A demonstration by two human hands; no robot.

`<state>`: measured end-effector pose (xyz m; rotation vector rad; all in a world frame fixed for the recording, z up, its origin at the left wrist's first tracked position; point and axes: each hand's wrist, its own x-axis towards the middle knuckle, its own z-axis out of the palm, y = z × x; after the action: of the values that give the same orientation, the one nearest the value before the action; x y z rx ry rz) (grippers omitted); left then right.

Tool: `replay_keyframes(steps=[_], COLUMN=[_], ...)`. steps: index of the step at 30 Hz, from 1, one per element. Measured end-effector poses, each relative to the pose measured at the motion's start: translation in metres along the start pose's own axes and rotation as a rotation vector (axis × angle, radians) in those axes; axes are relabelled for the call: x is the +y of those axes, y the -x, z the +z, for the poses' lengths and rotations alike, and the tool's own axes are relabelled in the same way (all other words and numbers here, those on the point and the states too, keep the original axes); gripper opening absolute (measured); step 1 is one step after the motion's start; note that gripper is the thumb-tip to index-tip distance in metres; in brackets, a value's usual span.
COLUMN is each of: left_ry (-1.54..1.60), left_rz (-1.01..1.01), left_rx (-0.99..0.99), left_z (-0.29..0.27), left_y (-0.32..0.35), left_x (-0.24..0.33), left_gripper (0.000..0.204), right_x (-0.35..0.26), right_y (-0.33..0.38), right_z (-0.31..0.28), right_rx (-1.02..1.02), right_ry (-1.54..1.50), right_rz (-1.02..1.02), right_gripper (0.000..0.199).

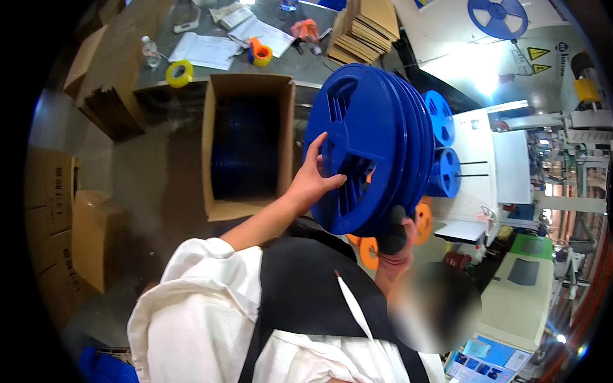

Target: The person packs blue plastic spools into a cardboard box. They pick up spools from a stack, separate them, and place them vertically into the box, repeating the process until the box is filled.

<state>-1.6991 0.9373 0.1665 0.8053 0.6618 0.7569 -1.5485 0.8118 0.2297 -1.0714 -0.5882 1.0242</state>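
Note:
In front of me is a stack of several blue plastic reels, tilted on edge with the nearest reel's face toward the left. My left hand, bare, presses on that face near the hub. Its thumb reaches one of the cut-out openings, and some fingers are partly hidden. Under the lower right edge of the stack, my right hand supports it in a dark-palmed, pinkish glove; most of its fingertips are hidden. Left of the stack stands an open cardboard box with dark blue ribbed reels visible inside.
Behind the box, a grey table bears papers, orange tape, yellow tape, a bottle and flat cardboard. Closed cartons stand at left. Lighter blue reels and orange reels sit beyond the stack, near machines.

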Motion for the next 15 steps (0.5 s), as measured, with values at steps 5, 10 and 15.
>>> replay_keyframes(steps=[5,10,15], left_ry=[0.439,0.98,1.155], left_rz=[0.05,-0.135,-0.074], left_rx=[-0.178,-0.401,-0.523], left_z=[-0.071,-0.08,-0.078], left_y=[0.016,0.046,0.039], left_x=[0.011,0.02,0.009], left_gripper=[0.067,0.079,0.081], right_x=[-0.025,-0.022,-0.021], right_y=[-0.004,0.001,0.002], right_z=[0.005,-0.015,-0.051], right_rx=[-0.146,-0.027,-0.072], right_ry=[0.058,0.112,-0.012], right_rz=[0.004,-0.033,-0.04], right_gripper=[0.058,0.051,0.05])
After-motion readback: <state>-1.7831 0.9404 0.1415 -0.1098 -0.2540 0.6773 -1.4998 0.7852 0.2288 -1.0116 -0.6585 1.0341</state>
